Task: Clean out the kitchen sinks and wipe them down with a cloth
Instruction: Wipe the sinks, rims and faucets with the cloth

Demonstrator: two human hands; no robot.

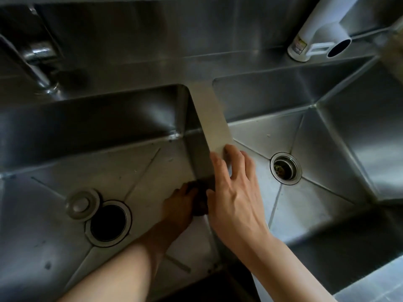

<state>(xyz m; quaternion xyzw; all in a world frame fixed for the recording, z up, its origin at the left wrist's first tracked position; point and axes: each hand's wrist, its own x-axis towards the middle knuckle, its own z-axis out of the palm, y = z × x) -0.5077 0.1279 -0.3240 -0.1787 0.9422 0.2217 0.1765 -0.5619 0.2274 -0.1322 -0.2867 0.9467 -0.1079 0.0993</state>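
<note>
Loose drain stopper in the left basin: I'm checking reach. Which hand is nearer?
Left. The left hand is in that basin, right of the stopper; the right hand rests on the divider.

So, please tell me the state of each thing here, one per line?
left sink drain: open, uncovered
drain stopper: out, lying beside the drain
right sink drain: strainer in, debris inside
dark scrubbing pad: pressed to the divider wall
left hand: grips the pad
right hand: fingers spread, resting on the divider

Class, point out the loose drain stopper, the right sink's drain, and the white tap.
drain stopper [81, 204], head view, its round top.
right sink's drain [285, 168], head view, its strainer centre.
white tap [316, 29], head view, its body.
</note>
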